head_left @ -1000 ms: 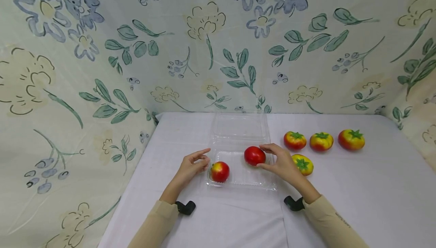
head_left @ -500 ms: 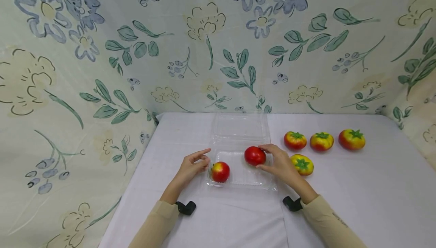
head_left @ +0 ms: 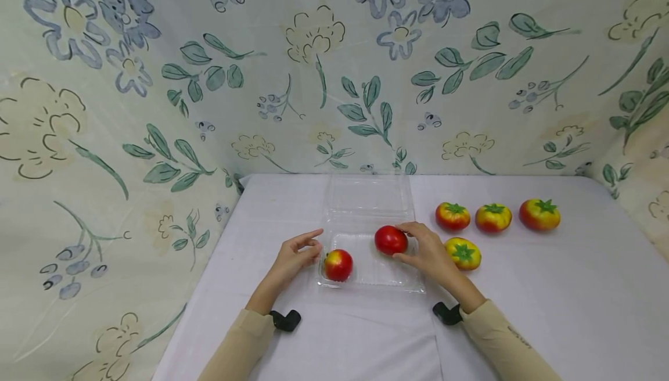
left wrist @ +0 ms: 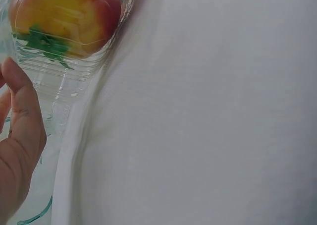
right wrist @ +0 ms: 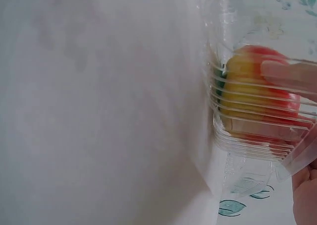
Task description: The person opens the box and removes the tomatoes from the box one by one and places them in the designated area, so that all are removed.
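In the head view, a clear plastic clamshell box (head_left: 376,273) lies with its lid (head_left: 368,192) folded back. My right hand (head_left: 432,253) holds a red tomato (head_left: 390,240) inside the box, thumb on the near side and fingers on the far side. The right wrist view shows that tomato (right wrist: 247,93) through the ribbed wall, its yellow part and green top facing the wall. A second red-and-yellow tomato (head_left: 338,265) sits in the box's front left corner. Beside the left wall, my left hand (head_left: 295,257) has loosely bent fingers with nothing seen between them; whether they touch the box, I cannot tell.
To the right of the box, three tomatoes stand in a row: one near (head_left: 452,216), one middle (head_left: 493,218) and one far right (head_left: 539,214). A yellow tomato (head_left: 463,254) lies behind my right wrist. A floral cloth (head_left: 366,79) rises behind the white table (head_left: 575,299).
The right forearm has shifted very slightly to the left. The right hand keeps its hold on the tomato, and the left hand has not visibly moved.
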`<state>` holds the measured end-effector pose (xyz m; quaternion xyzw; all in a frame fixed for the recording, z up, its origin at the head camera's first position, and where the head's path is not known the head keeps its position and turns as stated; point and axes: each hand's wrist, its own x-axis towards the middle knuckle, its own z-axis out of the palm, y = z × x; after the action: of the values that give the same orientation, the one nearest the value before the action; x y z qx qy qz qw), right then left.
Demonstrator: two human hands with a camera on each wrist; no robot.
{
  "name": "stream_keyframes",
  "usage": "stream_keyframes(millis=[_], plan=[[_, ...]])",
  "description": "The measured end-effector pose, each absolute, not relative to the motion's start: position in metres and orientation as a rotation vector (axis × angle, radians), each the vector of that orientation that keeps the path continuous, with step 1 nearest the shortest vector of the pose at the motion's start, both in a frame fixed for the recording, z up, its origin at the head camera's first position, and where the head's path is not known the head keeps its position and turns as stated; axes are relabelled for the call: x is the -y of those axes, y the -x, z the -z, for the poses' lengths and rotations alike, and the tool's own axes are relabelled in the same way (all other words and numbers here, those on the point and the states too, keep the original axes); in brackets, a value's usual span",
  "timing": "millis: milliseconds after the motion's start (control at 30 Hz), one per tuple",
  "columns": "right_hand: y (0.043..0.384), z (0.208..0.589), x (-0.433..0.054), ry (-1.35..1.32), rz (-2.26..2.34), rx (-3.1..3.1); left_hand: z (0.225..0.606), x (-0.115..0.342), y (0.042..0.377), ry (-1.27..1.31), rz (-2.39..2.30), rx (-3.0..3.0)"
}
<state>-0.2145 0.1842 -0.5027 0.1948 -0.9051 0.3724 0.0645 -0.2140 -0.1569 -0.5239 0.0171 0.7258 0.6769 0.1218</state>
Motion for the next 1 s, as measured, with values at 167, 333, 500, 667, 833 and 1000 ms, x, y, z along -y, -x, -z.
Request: stream_keyframes(millis=[167,333,500,667,833,1000], plan=[[0.2145,0.504,-0.1846,-0.606,-1.129,2.721,0.5246,0.157,0.2129,-0.089,-1.983,-2.13],[0.215,0.5049,-0.1854,-0.628,-1.116,2.704,0.5241,0.1573,0.213,-0.065,-1.987,-2.113],[0.2148,0.5053,-0.1856,-0.647,-1.094,2.69,0.5239,0.1574,0.2133,-0.045,-1.975,-2.11],[0.2137,0.5031,-0.1853,-0.635,-1.064,2.703,0.5239,0.157,0.2138,-0.061,-1.97,-2.12],[0.2129,0.5017,-0.1855,-0.634,-1.064,2.723,0.5235,0.1572,0.2146,-0.058,-1.964,-2.113],[0.213,0.5016,-0.1857,-0.654,-1.077,2.729,0.5245,0.158,0.2159,-0.053,-1.957,-2.105]])
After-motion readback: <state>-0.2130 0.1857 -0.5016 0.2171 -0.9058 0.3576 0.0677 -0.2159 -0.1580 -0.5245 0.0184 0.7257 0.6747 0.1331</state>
